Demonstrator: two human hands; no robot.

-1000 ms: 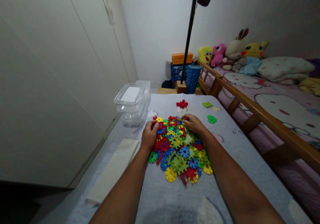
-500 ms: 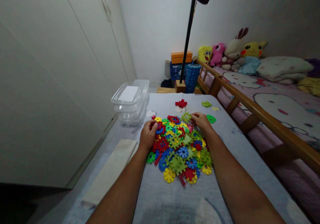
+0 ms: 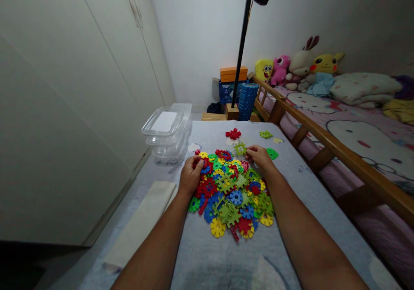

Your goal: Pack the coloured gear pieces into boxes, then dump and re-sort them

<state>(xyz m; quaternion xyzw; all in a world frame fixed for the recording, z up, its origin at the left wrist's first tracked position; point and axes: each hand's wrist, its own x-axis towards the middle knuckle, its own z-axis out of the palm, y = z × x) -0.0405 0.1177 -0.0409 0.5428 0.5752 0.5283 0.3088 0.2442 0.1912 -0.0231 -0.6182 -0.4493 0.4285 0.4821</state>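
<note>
A heap of plastic interlocking building pieces lies on the cloth-covered table, with red, blue, yellow and green discs and squares mixed together. At the far right of the heap, my right hand pinches a yellow-green square building piece by its edge. My left hand is at the heap's left edge, fingers curled beside red and blue pieces; what they grip, if anything, is hidden. Beyond the heap lie a red piece, a yellow-green piece and a green disc, each apart from the others.
Stacked clear plastic containers stand at the table's far left. A folded pale cloth lies left of my forearm. To the right runs a wooden bed rail; a black pole rises behind the table, near a blue foam roller.
The yellow-green square in my right hand has moved slightly away from the heap. My left hand stays in place. The whole view has shifted a little.
</note>
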